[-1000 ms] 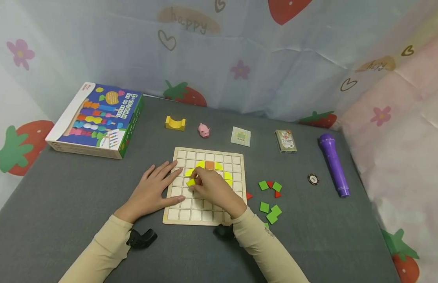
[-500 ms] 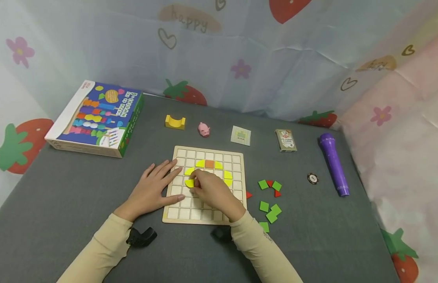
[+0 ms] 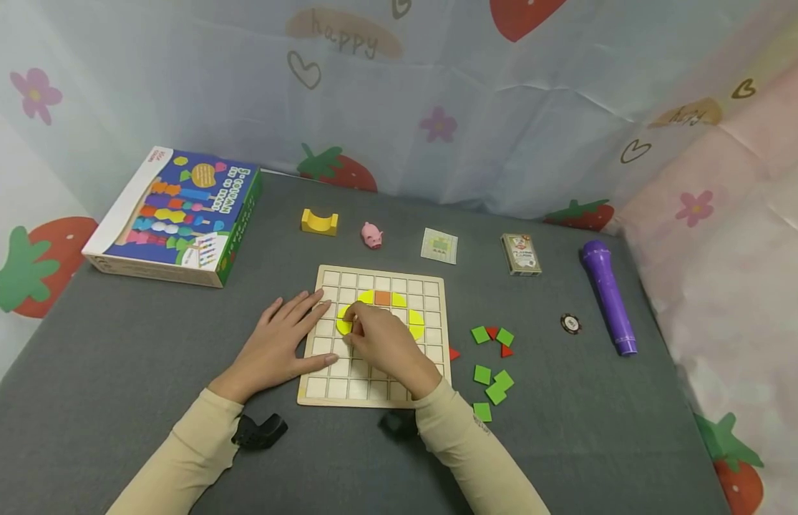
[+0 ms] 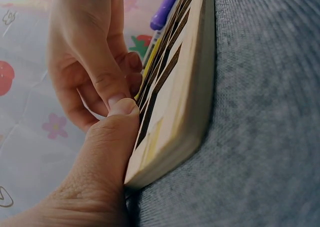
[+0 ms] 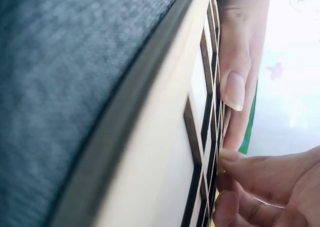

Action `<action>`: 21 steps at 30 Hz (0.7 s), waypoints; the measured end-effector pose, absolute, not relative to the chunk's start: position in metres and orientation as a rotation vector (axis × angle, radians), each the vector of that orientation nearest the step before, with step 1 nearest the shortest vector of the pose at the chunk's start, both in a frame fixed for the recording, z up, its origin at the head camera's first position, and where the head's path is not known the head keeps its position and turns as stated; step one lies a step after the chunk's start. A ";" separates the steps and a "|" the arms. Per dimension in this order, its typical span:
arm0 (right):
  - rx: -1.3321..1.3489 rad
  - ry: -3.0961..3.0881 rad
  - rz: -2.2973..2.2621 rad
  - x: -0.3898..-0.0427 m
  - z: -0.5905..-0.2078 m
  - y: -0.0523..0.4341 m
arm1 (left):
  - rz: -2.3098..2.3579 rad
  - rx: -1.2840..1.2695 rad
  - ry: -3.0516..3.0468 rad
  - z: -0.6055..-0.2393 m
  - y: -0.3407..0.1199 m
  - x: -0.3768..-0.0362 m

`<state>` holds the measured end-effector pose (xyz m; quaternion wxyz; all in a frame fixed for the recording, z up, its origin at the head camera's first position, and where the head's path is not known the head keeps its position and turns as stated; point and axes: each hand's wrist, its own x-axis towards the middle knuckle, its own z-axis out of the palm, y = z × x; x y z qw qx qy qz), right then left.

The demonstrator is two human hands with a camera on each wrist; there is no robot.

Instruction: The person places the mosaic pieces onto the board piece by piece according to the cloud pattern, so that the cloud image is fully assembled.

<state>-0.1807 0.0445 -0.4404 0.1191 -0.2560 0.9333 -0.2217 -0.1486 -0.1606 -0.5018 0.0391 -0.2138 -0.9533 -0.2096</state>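
Note:
A light wooden grid board (image 3: pixel 317 387) lies on the dark grey table. My left hand (image 3: pixel 276 350) rests on its left edge, fingers spread and thumb over the lower cells. My right hand (image 3: pixel 388 347) is over the middle of the board, its thumb and fingertips pinching a yellow rounded tile (image 3: pixel 343 327) at a left-side cell. Fingers partly cover that tile; in the right wrist view the thumb (image 5: pixel 265 174) is right at the board surface. An orange square tile (image 3: pixel 382 298) sits in the grid, flanked by several yellow tiles (image 3: pixel 416 332) forming a ring.
Loose green tiles (image 3: pixel 482 375) and red triangles (image 3: pixel 507 351) lie right of the board. Behind it stand a yellow block (image 3: pixel 319 223), pink pig (image 3: pixel 371 235), pattern card (image 3: pixel 439 246) and card box (image 3: pixel 522 255). A game box (image 3: pixel 173 214), chip (image 3: pixel 570 324) and purple microphone-shaped object (image 3: pixel 609 298) lie farther out.
My right hand has turned the yellow tile and brought it slightly left and up, against the yellow tile above it. The left hand has stayed in place.

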 end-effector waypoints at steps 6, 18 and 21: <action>-0.783 2.747 -0.646 -0.181 -0.439 0.045 | -0.634 -0.658 -2.924 -0.502 -0.161 -0.149; -0.807 2.805 -0.591 -0.180 -0.440 0.046 | -0.645 -0.659 -2.921 -0.502 -0.161 -0.149; -0.805 2.814 -0.585 -0.181 -0.441 0.046 | -0.644 -0.657 -2.920 -0.503 -0.161 -0.149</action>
